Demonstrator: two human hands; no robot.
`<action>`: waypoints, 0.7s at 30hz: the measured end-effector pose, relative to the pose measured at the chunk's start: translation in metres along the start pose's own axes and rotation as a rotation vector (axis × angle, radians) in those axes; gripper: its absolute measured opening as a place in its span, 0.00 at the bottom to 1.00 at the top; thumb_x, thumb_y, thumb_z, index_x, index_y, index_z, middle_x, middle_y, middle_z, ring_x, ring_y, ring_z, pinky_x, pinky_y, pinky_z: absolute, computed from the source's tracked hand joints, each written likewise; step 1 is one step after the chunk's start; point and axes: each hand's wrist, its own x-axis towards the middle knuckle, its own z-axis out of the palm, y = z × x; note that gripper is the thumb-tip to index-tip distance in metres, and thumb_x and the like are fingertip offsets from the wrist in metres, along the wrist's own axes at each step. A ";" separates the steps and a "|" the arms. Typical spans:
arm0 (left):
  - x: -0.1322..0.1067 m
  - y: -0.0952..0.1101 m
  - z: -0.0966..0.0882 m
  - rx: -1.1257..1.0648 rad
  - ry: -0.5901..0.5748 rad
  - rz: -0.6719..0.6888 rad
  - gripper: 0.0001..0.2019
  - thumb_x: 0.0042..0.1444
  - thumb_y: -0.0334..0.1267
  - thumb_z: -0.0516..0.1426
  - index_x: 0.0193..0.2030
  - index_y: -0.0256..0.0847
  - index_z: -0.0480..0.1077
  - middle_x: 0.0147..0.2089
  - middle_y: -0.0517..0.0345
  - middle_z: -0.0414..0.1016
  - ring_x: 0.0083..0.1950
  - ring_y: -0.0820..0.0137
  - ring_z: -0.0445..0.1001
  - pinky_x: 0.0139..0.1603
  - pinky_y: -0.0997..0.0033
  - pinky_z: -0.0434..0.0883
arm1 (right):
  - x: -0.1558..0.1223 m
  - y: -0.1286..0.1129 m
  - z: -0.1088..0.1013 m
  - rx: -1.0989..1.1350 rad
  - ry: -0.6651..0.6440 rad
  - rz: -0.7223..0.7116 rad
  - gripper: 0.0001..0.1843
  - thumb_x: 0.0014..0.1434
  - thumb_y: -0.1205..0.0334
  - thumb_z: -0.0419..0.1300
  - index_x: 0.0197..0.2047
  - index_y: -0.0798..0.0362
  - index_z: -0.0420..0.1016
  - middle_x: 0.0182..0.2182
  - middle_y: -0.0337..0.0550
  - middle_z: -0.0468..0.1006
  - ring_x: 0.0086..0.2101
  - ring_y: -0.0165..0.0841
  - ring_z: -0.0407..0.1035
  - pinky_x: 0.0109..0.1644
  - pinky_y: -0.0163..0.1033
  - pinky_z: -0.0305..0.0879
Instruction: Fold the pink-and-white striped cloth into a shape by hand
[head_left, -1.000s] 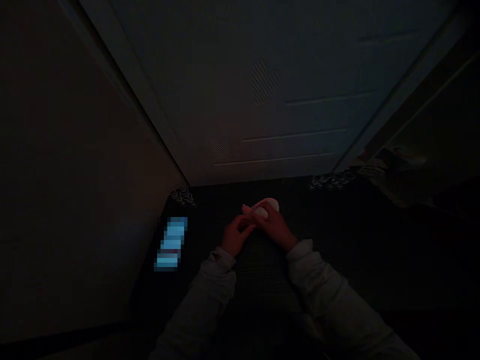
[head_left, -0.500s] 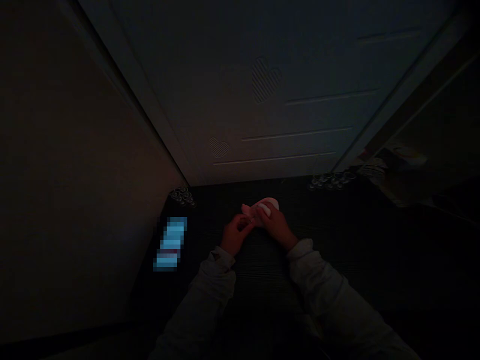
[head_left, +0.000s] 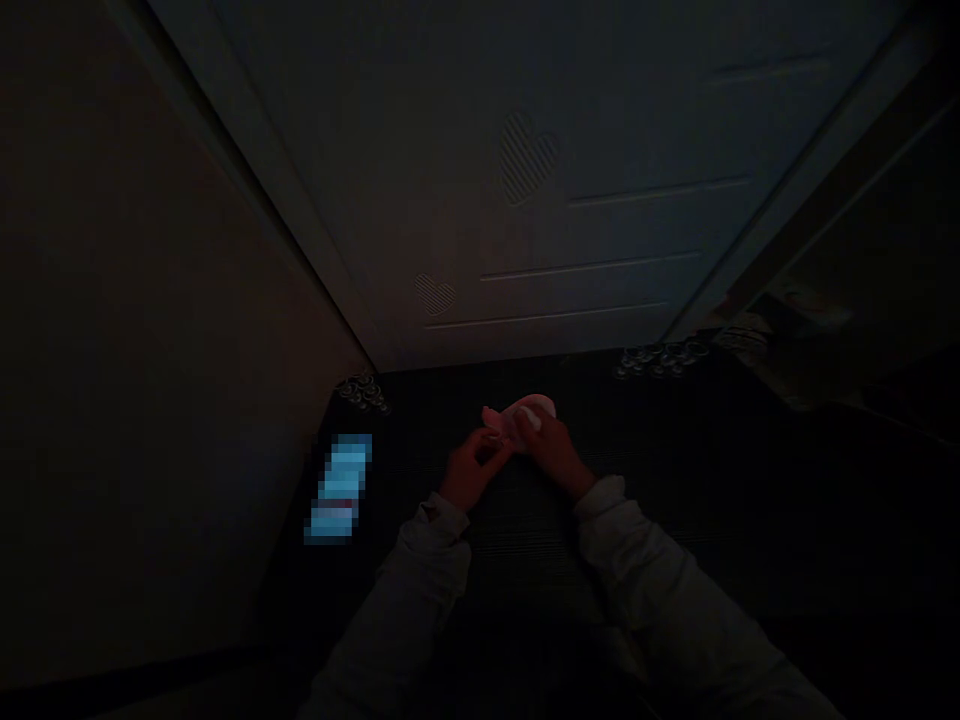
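The light is very dim. A small pink dish-like thing [head_left: 546, 405], rounded at the right and with a fin-like tip at the left, lies on the dark tabletop. My left hand [head_left: 470, 470] pinches its near left edge between thumb and fingers. From the right, my right hand [head_left: 555, 450] presses a small white wad [head_left: 533, 418] against the pink thing, with the fingers closed round it. Whether the wad is cloth or tissue cannot be made out. My fingers hide part of the pink thing.
A lit phone [head_left: 339, 488], its screen blurred, lies at the left of the dark table [head_left: 517, 550]. Clustered metal rings [head_left: 363, 392] stand at the back left, and more rings [head_left: 660, 358] at the back right. Behind rises a pale panel with hearts [head_left: 527, 160]. Dim clutter [head_left: 795, 310] sits at the right.
The right hand and white wad have shifted very slightly on the pink thing. Both hands keep their hold. The whole view has moved a little.
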 end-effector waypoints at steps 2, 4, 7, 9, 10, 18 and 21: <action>-0.001 0.001 0.000 0.014 -0.013 0.005 0.16 0.47 0.41 0.57 0.42 0.40 0.64 0.34 0.58 0.72 0.34 0.72 0.70 0.37 0.71 0.66 | 0.001 0.002 0.001 0.020 0.003 -0.001 0.17 0.58 0.53 0.43 0.36 0.53 0.68 0.33 0.45 0.73 0.35 0.35 0.67 0.39 0.38 0.61; -0.001 0.002 0.000 0.034 -0.018 0.015 0.16 0.46 0.40 0.58 0.42 0.40 0.64 0.33 0.59 0.72 0.33 0.73 0.69 0.37 0.72 0.66 | 0.001 0.003 0.000 0.042 0.009 -0.012 0.18 0.58 0.53 0.42 0.36 0.53 0.69 0.33 0.44 0.73 0.35 0.34 0.67 0.40 0.38 0.61; -0.001 0.002 -0.001 0.057 -0.014 0.016 0.15 0.45 0.40 0.58 0.40 0.39 0.65 0.33 0.59 0.72 0.34 0.73 0.69 0.37 0.72 0.66 | 0.001 0.002 0.000 0.063 0.011 -0.012 0.18 0.58 0.52 0.43 0.36 0.53 0.68 0.33 0.44 0.73 0.36 0.34 0.67 0.41 0.39 0.61; 0.000 0.002 -0.001 0.054 -0.016 0.007 0.13 0.47 0.40 0.57 0.39 0.39 0.66 0.34 0.58 0.73 0.35 0.72 0.70 0.38 0.71 0.66 | 0.000 -0.001 -0.002 0.064 -0.004 -0.009 0.16 0.56 0.52 0.46 0.37 0.53 0.68 0.35 0.44 0.72 0.37 0.34 0.67 0.42 0.39 0.61; 0.000 0.002 -0.001 0.047 -0.018 0.003 0.12 0.47 0.41 0.57 0.39 0.39 0.66 0.35 0.58 0.73 0.36 0.71 0.70 0.39 0.71 0.66 | 0.000 -0.003 -0.002 0.064 -0.020 -0.019 0.15 0.56 0.52 0.48 0.38 0.53 0.67 0.35 0.43 0.72 0.37 0.34 0.66 0.42 0.38 0.61; 0.000 0.003 -0.001 0.031 -0.023 0.002 0.12 0.48 0.42 0.56 0.38 0.39 0.67 0.37 0.55 0.74 0.39 0.70 0.71 0.41 0.69 0.66 | -0.002 -0.007 -0.003 0.040 -0.055 -0.060 0.14 0.54 0.53 0.50 0.37 0.54 0.67 0.34 0.43 0.71 0.36 0.33 0.66 0.41 0.39 0.60; -0.001 0.002 0.000 0.038 -0.021 0.026 0.13 0.47 0.41 0.56 0.40 0.39 0.66 0.37 0.56 0.74 0.37 0.71 0.71 0.40 0.69 0.67 | -0.001 -0.004 -0.002 0.033 -0.022 -0.025 0.15 0.57 0.54 0.44 0.36 0.53 0.67 0.33 0.44 0.72 0.35 0.34 0.66 0.41 0.39 0.60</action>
